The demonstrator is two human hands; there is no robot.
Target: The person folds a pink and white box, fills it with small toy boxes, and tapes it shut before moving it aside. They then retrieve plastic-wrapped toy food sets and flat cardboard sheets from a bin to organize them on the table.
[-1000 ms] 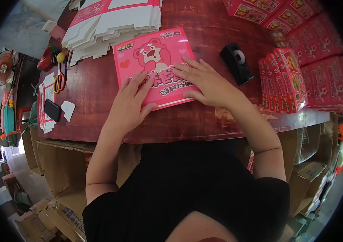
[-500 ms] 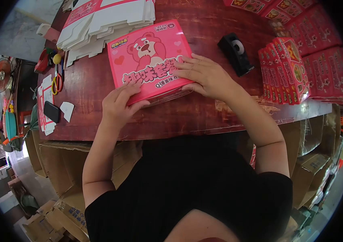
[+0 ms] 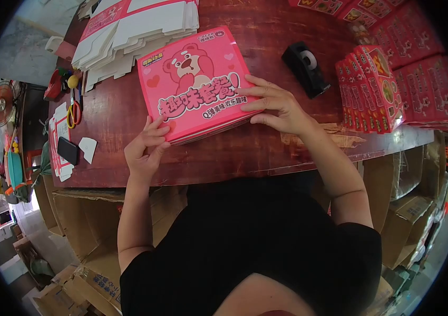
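A pink cardboard box (image 3: 197,79) with a bear printed on its lid lies closed on the table in front of me, tilted slightly to the left. My left hand (image 3: 147,147) grips its near left corner, fingers on the lid and thumb along the front edge. At the near right corner, my right hand (image 3: 276,108) holds the box with its fingers over the lid's side and its thumb at the front. A narrow gap shows along the lid's front edge.
Flat white-and-pink cartons (image 3: 139,31) are stacked behind the box at left. A black tape dispenser (image 3: 307,68) stands to the right, near pink printed boxes (image 3: 366,89). Scissors (image 3: 74,113) and a black phone-like object (image 3: 68,151) lie at left. Open brown cartons (image 3: 89,221) stand below the table edge.
Both hands have slid outward from the lid's top to the box's near corners, uncovering more of the printing. The box has shifted only slightly.
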